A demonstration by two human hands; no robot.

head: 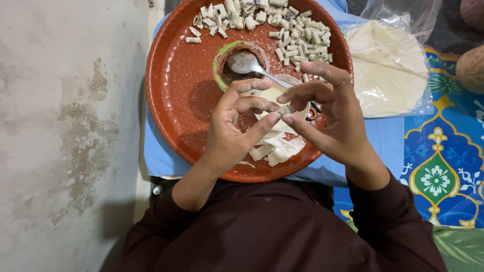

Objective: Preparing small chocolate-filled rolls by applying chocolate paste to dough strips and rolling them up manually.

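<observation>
I see a small dough piece [283,110] pinched between both hands, held just above the near-right part of the tray [171,100], so that anything dropped would land on it. My left hand [234,128] grasps the piece with thumb and fingertips from the left; my right hand [327,118] grips it from the right, the spare fingers lifted clear, which looks like a rolling hold. Just under the hands lies a heap of cut strips [276,146], near at hand. Beyond them stand a bowl [275,93] of pale paste and a cup [237,63] with a spoon [247,64]. Finished rolls [282,25] are piled along the far rim, out of the way. Right of the tray, flat sheets [385,68] lie in a bag on a patterned cloth [443,166].
</observation>
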